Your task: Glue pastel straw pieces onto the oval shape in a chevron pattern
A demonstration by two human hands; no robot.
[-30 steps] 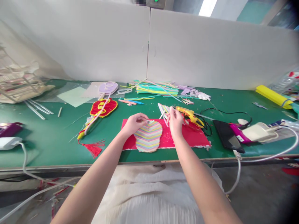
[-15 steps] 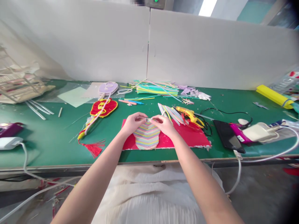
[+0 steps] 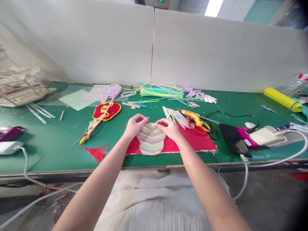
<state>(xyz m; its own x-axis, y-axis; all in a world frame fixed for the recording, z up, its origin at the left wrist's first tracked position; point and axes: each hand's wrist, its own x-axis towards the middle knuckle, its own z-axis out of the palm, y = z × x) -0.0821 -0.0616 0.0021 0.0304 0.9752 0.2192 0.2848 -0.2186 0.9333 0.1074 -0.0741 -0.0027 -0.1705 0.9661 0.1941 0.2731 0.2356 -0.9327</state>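
Observation:
A pastel striped piece (image 3: 151, 140) with a zigzag pattern lies on a red board (image 3: 201, 141) near the table's front edge. My left hand (image 3: 138, 125) is at its upper left, thumb and forefinger pinched together just off the top edge; whether anything is between them is too small to tell. The fingers of my right hand (image 3: 168, 127) are closed on the piece's upper right edge. Pastel strips (image 3: 176, 117) and a yellow-handled tool (image 3: 196, 118) lie on the board's back edge, beyond my right hand.
Left of the board lie a red and yellow fan-shaped ornament (image 3: 106, 111) with a tassel (image 3: 96, 153) and a purple one (image 3: 112, 90). A bundle of strips (image 3: 161, 92) lies at the back. A phone (image 3: 234, 139), chargers and cables are on the right, a wire rack (image 3: 19, 83) far left.
My left hand has moved slightly left and up, away from my right hand, and the top edge of the striped piece shows more. My right hand has hardly moved.

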